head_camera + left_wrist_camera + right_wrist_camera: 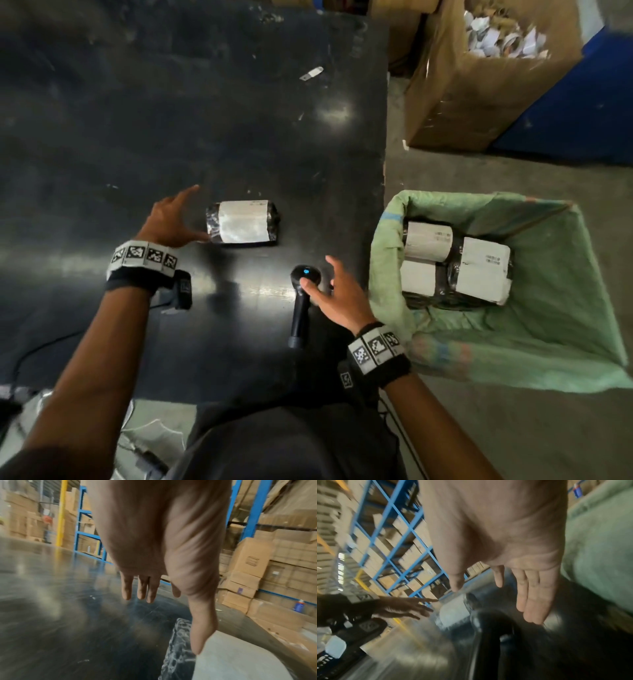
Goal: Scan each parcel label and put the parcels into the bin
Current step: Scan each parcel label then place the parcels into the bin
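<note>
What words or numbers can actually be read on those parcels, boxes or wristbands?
None can be read.
Label on the parcel on the table: print too small and blurred.
Labels on the parcels in the bin: barcode-like marks, illegible.
Wristbands: square coded patterns, no words.
Cardboard box: a striped logo, no letters.

Print on parcel (242, 222) label unreadable. Right wrist view smeared: scanner (489, 639) only dark blur. Stacked parcels (455, 263) in bin (561, 342) hide lower ones. Cardboard box (479, 85) cut by top edge.
</note>
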Tool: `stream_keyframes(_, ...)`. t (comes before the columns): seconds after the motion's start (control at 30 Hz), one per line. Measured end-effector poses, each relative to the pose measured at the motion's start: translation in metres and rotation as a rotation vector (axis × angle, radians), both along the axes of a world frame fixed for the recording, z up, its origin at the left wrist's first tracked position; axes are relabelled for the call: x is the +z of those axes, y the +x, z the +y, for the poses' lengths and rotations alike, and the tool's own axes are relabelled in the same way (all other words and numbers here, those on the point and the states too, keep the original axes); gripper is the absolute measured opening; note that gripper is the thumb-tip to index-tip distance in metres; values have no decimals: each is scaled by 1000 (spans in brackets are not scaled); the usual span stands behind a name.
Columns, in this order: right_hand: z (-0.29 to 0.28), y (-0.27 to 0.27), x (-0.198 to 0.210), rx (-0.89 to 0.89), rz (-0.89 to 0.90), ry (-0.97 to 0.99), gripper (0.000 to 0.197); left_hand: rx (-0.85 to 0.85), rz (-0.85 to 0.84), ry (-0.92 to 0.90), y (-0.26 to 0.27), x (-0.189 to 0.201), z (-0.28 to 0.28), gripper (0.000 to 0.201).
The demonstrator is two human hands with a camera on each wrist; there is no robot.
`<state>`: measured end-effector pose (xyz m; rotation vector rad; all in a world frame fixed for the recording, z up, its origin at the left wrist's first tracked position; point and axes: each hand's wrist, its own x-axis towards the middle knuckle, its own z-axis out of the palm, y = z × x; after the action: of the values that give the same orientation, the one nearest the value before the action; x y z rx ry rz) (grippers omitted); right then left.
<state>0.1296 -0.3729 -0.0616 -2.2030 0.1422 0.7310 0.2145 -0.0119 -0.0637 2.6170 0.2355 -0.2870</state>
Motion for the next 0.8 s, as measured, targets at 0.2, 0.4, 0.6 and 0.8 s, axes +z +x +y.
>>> stream_keyframes(0.2,18,-10,-33,-190,215,244,77,-34,163,-50,27,-28,9,121)
stream_keyframes(0.4,27,-16,-32,-367,370,494,58,-72,286,-304,33,-44,4,88)
stream_keyframes(0.6,28,-13,-28,-513,419,636,55,1,138,-407,-9,-24,-24,77)
stream_keyframes(0.8,16,-4,1,-503,316,732,44,166,-166,-343,-64,-19,-63,77)
